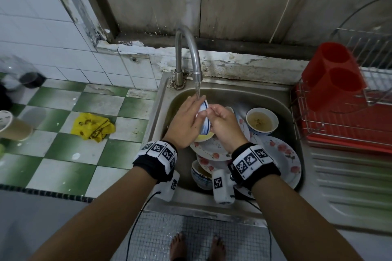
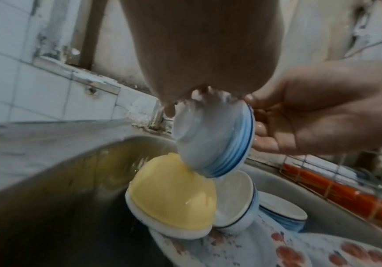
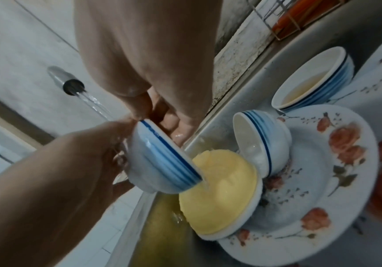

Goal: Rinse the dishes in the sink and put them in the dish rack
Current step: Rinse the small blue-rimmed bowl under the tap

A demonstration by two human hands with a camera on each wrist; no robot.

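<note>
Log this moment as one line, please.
rinsing | both hands: left hand, right hand hold striped bowl | tap running

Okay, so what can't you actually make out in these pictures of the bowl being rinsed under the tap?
- Inside of the held bowl: turned away in every view, hidden by the right hand.
- Left hand fingertips: behind the bowl in the head view.
- Sink bottom and drain: covered by floral plates.
- Dish rack contents: cut off at the right edge and blurred.
</note>
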